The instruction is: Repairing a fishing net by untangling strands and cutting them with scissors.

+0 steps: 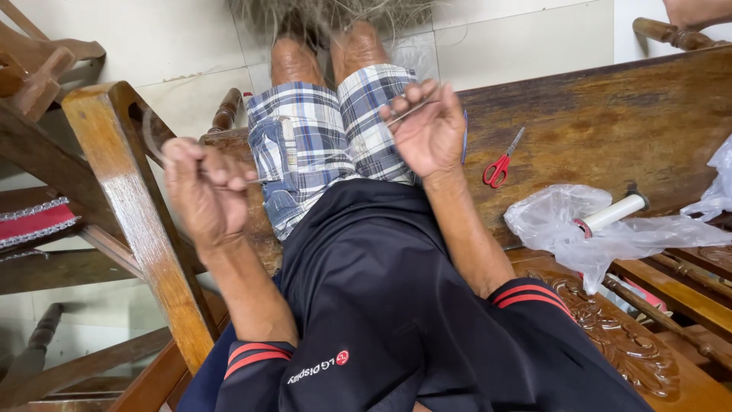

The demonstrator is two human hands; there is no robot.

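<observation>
**A thin strand drawn taut between two raised hands**

The person sits on a wooden bench [610, 114], legs stretched out in plaid shorts [328, 137], both hands lifted above the lap. A fine, pale strand [408, 113] shows at the right hand [431, 130], crossing its fingertips; toward the left hand [202, 191] it thins out, and whether it runs unbroken between the two cannot be told, since both hands are slightly blurred.

The step in hand looks like pulling or twisting a length of fibre between the hands. Judging from this, the next move calls for keeping the tension even while the fingers roll or feed the strand, without letting the thin end slip.

The right hand is half closed, thumb and forefingers pinched on the strand, the other fingers loosely curled. The left hand is curled nearly into a fist, fingertips pressed together as if nipping the strand's other end; the strand itself barely shows there.

Beyond the knees, at the far edge, lies a grey bundle of loose fibre [328, 15]. To the right on the bench lie red scissors [499, 164], and nearer, a white spool [614, 214] on a clear plastic bag [557, 225]. A wooden armrest [130, 206] stands at the left.
</observation>
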